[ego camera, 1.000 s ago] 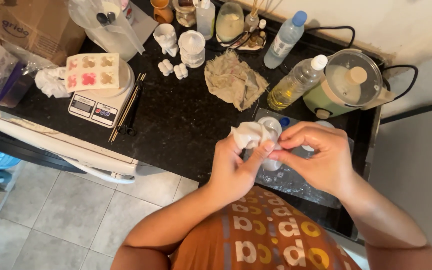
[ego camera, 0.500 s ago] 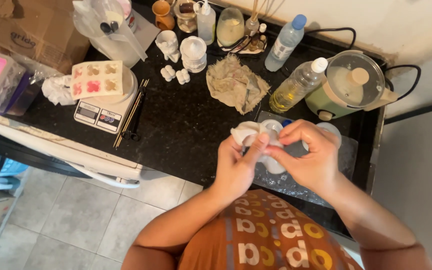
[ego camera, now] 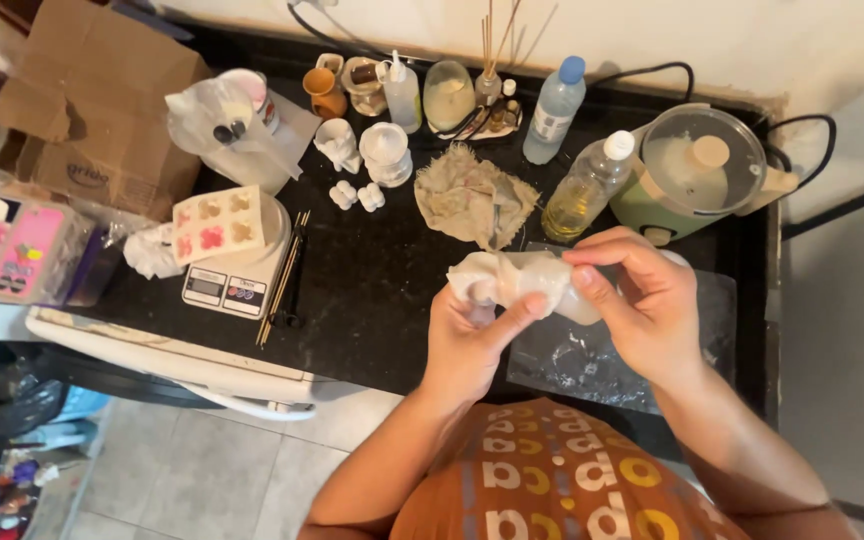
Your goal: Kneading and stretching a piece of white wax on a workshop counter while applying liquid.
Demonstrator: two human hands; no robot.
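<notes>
Both hands gripped a soft white mould (ego camera: 517,280) above the dark counter (ego camera: 372,290): the left hand (ego camera: 467,340) clasped it from below, the right hand (ego camera: 642,300) pinched its end, near a crumpled rag (ego camera: 472,205).

Our left hand (ego camera: 472,340) cupped palm-up, thumb raised; our right hand (ego camera: 642,300) beside it, fingers curled, pinching. Forearms angled inward.

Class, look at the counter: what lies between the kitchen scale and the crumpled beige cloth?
In the head view, between the kitchen scale and the beige cloth lie thin dark sticks, then bare black counter.
</notes>
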